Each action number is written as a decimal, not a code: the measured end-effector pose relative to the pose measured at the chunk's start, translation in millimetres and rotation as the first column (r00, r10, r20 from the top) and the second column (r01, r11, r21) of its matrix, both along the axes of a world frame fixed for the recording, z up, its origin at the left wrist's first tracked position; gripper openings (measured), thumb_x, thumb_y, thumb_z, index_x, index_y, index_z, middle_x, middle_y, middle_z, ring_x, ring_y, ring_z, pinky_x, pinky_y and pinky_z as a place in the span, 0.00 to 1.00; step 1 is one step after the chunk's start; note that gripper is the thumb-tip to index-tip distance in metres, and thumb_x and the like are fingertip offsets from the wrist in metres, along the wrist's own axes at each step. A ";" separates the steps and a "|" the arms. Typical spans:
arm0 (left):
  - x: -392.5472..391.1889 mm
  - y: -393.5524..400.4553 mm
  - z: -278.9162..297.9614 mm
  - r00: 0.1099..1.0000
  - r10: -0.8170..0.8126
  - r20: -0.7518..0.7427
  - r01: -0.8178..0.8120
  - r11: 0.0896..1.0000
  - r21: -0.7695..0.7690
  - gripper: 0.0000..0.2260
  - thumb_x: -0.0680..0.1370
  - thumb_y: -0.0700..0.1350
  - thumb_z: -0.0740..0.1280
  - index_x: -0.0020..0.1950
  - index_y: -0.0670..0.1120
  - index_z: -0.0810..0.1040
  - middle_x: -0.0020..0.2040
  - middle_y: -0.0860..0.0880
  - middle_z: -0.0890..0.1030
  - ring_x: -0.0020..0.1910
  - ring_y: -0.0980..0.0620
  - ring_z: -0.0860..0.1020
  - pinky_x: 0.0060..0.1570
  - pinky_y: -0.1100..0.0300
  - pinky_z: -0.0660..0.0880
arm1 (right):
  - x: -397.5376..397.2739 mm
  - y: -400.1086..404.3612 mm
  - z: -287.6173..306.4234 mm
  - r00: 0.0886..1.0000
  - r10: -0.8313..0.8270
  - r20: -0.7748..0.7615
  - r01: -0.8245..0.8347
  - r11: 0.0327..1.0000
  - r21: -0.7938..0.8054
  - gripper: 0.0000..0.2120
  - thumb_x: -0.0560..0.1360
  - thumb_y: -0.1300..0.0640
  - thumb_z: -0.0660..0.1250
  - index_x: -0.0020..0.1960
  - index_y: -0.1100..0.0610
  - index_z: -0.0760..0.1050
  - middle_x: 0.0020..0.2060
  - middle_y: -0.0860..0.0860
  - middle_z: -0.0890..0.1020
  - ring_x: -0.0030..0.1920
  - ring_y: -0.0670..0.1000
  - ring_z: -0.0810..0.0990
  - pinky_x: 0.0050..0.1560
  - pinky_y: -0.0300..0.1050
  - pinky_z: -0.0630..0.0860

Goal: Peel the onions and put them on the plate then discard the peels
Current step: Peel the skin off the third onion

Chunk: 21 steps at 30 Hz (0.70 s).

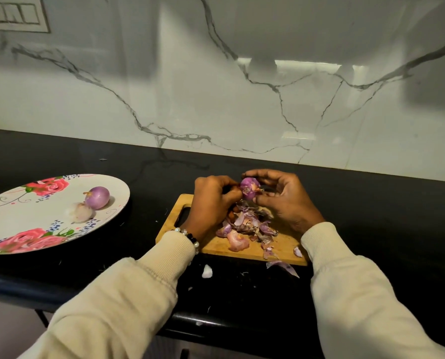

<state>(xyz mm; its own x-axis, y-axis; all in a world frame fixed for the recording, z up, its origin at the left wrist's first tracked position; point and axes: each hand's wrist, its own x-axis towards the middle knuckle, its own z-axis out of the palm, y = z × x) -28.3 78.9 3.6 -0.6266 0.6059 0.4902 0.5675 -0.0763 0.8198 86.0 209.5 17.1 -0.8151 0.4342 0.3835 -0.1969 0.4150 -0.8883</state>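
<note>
Both hands clamped 1 small purple onion (250, 188) above the wooden cutting board (217, 246): the right hand (284, 200) curled round its glossy bulb, the left hand (213, 200) pinching papery skin at its 9 o'clock side. Crinkled peels (247, 226) heaped underneath. At 9 o'clock, the floral plate (14, 224) carried 2 round peeled onions (89, 204) on the black counter (371, 203).

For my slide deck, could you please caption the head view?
Both hands, left and right, peel an onion over a board strewn with peels; two onions sit on the plate.
</note>
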 end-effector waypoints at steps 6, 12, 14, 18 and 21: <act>1.5 2.1 -0.3 0.983 0.095 0.156 -0.109 0.991 0.084 0.05 0.77 0.36 0.69 0.42 0.40 0.83 0.34 0.44 0.82 0.29 0.51 0.80 0.31 0.57 0.80 | -4.6 -8.3 -1.7 0.999 -0.009 -0.046 0.009 1.000 0.020 0.23 0.69 0.74 0.73 0.60 0.56 0.80 0.57 0.51 0.84 0.60 0.48 0.82 0.58 0.48 0.80; 3.6 3.4 7.6 0.871 -0.120 0.477 0.022 0.978 0.207 0.06 0.78 0.36 0.67 0.46 0.36 0.83 0.37 0.38 0.82 0.28 0.48 0.76 0.29 0.58 0.76 | -2.3 -3.9 3.9 0.995 -0.046 -0.093 0.043 0.999 -0.031 0.24 0.70 0.75 0.71 0.60 0.55 0.79 0.57 0.50 0.83 0.61 0.49 0.81 0.58 0.47 0.80; 4.7 1.4 9.8 0.878 -0.170 0.447 0.079 0.974 0.214 0.06 0.78 0.38 0.68 0.47 0.36 0.83 0.40 0.37 0.83 0.29 0.47 0.77 0.30 0.57 0.77 | -1.2 -0.6 4.2 0.993 -0.062 -0.101 0.059 0.998 -0.039 0.24 0.70 0.75 0.71 0.59 0.53 0.79 0.57 0.50 0.83 0.61 0.49 0.81 0.59 0.47 0.80; 4.5 -1.4 7.5 0.946 -0.117 0.303 0.078 0.987 0.140 0.05 0.77 0.37 0.70 0.46 0.37 0.84 0.38 0.38 0.83 0.30 0.45 0.79 0.32 0.56 0.79 | -0.5 1.3 2.6 0.998 -0.059 -0.020 0.060 0.998 0.017 0.23 0.70 0.72 0.73 0.60 0.53 0.79 0.57 0.51 0.83 0.61 0.49 0.80 0.61 0.47 0.79; 1.8 -2.2 5.1 0.967 -0.082 0.243 0.062 0.994 0.090 0.05 0.77 0.37 0.70 0.45 0.37 0.84 0.35 0.37 0.82 0.29 0.44 0.79 0.33 0.53 0.79 | 0.2 0.1 2.0 0.999 -0.047 0.027 0.046 0.998 0.037 0.22 0.70 0.70 0.74 0.60 0.53 0.79 0.57 0.50 0.83 0.60 0.48 0.81 0.61 0.48 0.79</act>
